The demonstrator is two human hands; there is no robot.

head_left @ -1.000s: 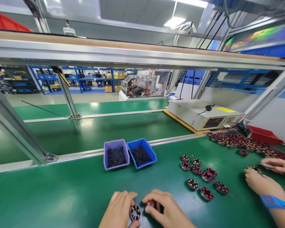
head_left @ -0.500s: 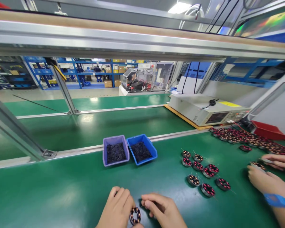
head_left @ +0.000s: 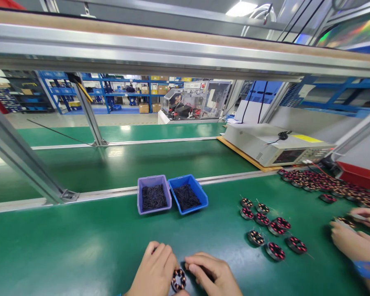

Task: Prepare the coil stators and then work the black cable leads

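My left hand point(head_left: 156, 271) and my right hand point(head_left: 211, 275) meet at the bottom edge over the green bench mat. Between them is a small round stator with copper windings point(head_left: 179, 280); my left fingers curl around its left side and hold it. My right hand's fingers are curled and pinched together just right of the stator, touching it; what they pinch is hidden. A purple bin point(head_left: 154, 193) and a blue bin point(head_left: 188, 193), both filled with small dark pins, stand a short way beyond my hands.
Several wound stators point(head_left: 269, 228) lie right of centre, more in a pile point(head_left: 327, 187) farther right. A co-worker's hands point(head_left: 354, 240) with a blue wrist strap work at the right edge. A beige test instrument point(head_left: 277, 148) and red tray point(head_left: 359, 174) sit behind.
The view has shifted slightly; bins and stators sit a little further right in frame. My hands stay together on the stator, fingers shifting only slightly.
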